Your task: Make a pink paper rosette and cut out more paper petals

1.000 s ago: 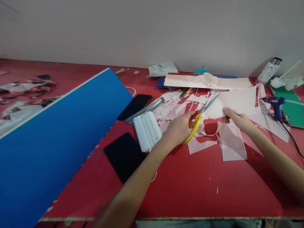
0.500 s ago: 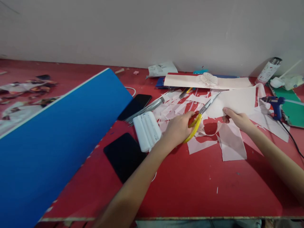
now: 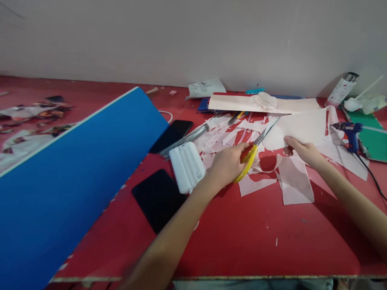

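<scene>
My left hand (image 3: pixel 227 164) is closed round the red and yellow handles of a pair of scissors (image 3: pixel 259 139). The scissor blades are spread, their tips at the left part of a pale pink sheet (image 3: pixel 305 127). Thumb and fingers of my right hand (image 3: pixel 302 150) pinch the lower edge of that sheet, holding it up off the table. Beneath both hands lie several pale pink offcuts (image 3: pixel 222 135). A larger cut piece (image 3: pixel 296 181) rests flat just below my right hand.
A blue board (image 3: pixel 78 177) slants across the left. Near it are a dark phone (image 3: pixel 172 135), a bundle of wires (image 3: pixel 190 139), a white pack (image 3: pixel 187 167) and a black tablet (image 3: pixel 157 199). On the right, a glue gun (image 3: pixel 350 135) lies before a patterned bottle (image 3: pixel 341 90).
Almost nothing differs. Both hands, the scissors and the pink sheet stay in nearly the same place, with only a very slight shift of the fingers.
</scene>
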Available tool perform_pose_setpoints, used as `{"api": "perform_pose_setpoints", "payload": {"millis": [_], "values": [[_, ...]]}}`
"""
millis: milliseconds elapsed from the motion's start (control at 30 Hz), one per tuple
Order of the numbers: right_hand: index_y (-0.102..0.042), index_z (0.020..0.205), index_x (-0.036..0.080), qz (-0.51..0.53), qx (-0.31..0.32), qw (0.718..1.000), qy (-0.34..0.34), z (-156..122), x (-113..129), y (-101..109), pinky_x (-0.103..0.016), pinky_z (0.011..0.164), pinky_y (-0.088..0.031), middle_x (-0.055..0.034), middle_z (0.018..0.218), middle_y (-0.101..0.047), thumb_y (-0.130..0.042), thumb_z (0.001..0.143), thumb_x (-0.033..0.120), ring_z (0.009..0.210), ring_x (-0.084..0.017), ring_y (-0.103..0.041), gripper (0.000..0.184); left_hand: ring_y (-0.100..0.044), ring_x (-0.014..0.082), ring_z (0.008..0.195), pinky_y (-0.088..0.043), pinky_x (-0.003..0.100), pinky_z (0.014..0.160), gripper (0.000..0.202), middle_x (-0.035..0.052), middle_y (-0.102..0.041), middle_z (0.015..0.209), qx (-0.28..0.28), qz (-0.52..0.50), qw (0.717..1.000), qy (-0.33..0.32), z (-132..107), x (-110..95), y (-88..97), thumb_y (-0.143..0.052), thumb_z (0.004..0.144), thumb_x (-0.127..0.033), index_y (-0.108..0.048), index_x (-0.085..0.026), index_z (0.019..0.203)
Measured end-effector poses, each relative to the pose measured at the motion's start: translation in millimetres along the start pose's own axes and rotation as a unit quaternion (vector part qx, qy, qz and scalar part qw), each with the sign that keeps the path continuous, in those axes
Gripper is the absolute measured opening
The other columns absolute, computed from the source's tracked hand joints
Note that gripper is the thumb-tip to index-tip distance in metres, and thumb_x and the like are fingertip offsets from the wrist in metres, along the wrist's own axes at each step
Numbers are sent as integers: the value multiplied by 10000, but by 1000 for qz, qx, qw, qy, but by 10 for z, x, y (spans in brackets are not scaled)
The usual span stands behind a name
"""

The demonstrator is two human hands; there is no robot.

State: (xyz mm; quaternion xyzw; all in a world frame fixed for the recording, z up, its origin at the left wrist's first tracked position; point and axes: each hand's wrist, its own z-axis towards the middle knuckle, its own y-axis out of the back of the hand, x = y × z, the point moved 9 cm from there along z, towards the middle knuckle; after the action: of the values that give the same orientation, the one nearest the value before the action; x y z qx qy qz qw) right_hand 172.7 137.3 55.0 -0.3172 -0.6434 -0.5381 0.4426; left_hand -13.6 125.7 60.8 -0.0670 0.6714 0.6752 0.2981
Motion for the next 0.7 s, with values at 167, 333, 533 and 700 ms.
{"api": "perform_pose_setpoints", "payload": {"millis": [167, 333, 533, 700], "values": [[-502, 552, 213, -11, 10, 1000, 26, 15, 11, -40, -282, 673, -407, -1, 576, -510, -400, 890, 519, 587, -135, -490, 467, -634, 282, 992, -491, 382, 810, 391, 133, -679, 1122, 22, 16, 1000, 16, 18, 25, -18, -517, 809, -251, -573, -153, 1183], [-523, 549, 220, -9, 12, 999, 34, 35, -24, -48, -297, 663, -413, -4, 564, -530, -421, 870, 539, 571, -144, -498, 464, -630, 278, 1011, -488, 383, 834, 385, 115, -685, 1117, 25, 25, 999, 12, 20, -4, -6, -526, 796, -226, -579, -176, 1173], [-528, 570, 224, -7, 25, 999, 30, 54, -64, -70, -304, 661, -416, -14, 589, -549, -437, 847, 573, 577, -152, -503, 454, -625, 292, 1025, -486, 397, 830, 381, 123, -670, 1152, 27, 20, 999, 11, 12, -7, -14, -506, 814, -234, -569, -176, 1185], [-517, 571, 225, -7, 41, 998, 42, 45, -36, -105, -310, 654, -420, -13, 589, -530, -420, 863, 558, 578, -153, -493, 453, -622, 297, 1033, -483, 393, 821, 389, 127, -662, 1169, 25, 17, 1000, 3, 18, -9, -18, -507, 814, -223, -563, -170, 1195]]}}
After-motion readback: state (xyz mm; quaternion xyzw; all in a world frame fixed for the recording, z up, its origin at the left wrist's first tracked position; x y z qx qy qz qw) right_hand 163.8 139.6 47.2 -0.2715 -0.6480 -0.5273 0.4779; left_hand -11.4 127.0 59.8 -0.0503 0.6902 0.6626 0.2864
